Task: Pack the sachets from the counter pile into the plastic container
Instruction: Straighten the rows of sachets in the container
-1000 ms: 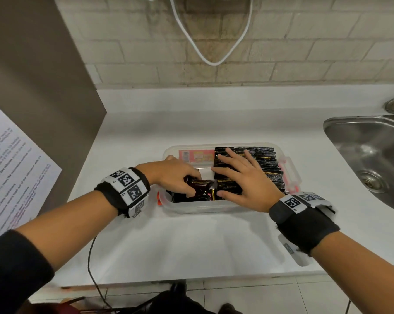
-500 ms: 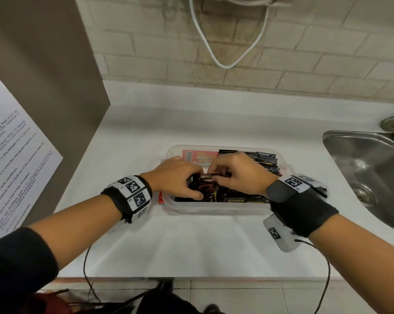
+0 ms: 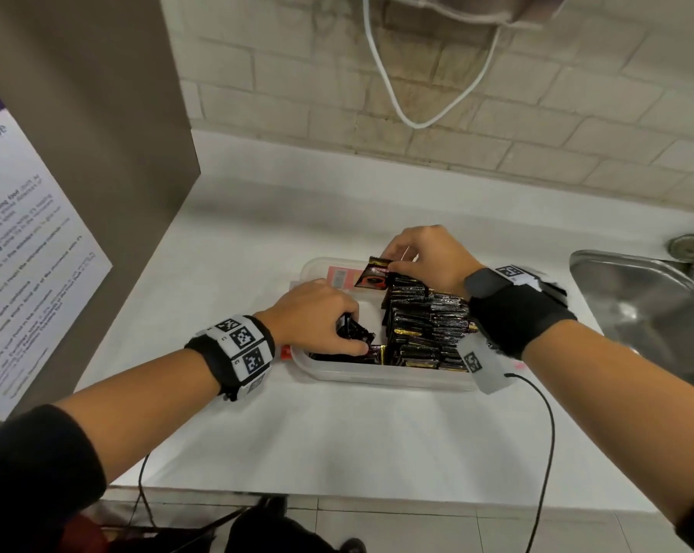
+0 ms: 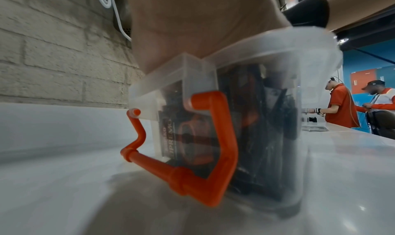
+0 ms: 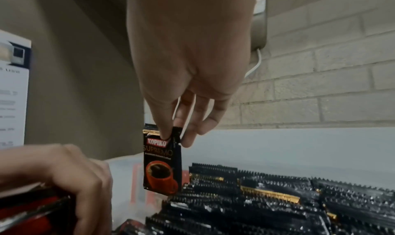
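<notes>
Right hand (image 5: pixel 188 69): we pinch one sachet (image 5: pixel 162 162) by its top edge between thumb and fingertips (image 5: pixel 165 134); it hangs upright at the far end of the packed rows, probably so that it can drop in on edge.
Left hand (image 3: pixel 317 317): we curl the fingers round a loose bunch of sachets (image 3: pixel 353 335) in the left part of the container, apparently keeping them gathered and ready to feed.
Plastic container (image 3: pixel 381 379): it stands on the white counter (image 3: pixel 337 433); its orange latch (image 4: pixel 192 174) hangs open at the left end.
Contents: packed rows (image 3: pixel 425 325) of dark sachets stand on edge and fill the right part; the left part is only partly filled.
Counter pile: we see no sachets outside the container.
Surroundings: a steel sink (image 3: pixel 649 313) lies to the right.
</notes>
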Available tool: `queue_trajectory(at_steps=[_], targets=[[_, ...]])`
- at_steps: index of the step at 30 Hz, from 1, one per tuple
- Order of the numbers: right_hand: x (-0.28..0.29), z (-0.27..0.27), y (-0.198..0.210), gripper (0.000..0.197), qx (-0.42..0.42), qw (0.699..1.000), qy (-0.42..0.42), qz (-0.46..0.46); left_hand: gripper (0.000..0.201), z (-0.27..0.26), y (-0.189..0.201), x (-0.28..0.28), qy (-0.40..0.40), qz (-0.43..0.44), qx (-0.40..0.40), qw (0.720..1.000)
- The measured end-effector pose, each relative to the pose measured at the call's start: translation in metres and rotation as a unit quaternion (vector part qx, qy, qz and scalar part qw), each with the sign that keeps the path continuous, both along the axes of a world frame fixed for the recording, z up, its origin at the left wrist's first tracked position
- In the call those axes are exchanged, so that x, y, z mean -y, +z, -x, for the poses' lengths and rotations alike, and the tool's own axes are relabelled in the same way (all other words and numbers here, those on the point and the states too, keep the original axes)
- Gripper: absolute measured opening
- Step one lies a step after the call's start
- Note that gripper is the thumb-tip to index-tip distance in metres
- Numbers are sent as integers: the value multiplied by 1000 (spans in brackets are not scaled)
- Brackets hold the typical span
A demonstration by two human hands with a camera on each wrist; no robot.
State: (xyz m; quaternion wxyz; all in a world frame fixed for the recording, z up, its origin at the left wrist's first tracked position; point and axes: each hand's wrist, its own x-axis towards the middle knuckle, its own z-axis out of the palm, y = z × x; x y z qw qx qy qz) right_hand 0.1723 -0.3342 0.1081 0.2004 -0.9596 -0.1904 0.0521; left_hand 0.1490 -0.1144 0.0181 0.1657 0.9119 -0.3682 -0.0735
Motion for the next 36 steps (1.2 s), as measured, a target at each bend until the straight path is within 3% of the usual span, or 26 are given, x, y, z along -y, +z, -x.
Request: queue_trajectory(at_steps=[11, 25, 29, 33, 36], targets=[[-19, -21, -23, 15, 13, 993, 10, 117, 40, 0, -2, 0, 11, 8, 2, 1000], [-27, -12, -22, 15, -4, 985, 53, 167, 48, 0, 0, 2, 10, 4, -7, 1000], [-33, 5, -14, 12, -56, 980, 126, 143, 57, 0, 0, 3, 17, -4, -1, 1000], [-40, 22, -16, 20, -116, 947, 164, 249, 52, 0, 0, 4, 19, 7, 4, 1000], [-40, 27, -18, 30, -147, 940, 155, 267, 52, 1, 0, 3, 20, 7, 0, 1000]])
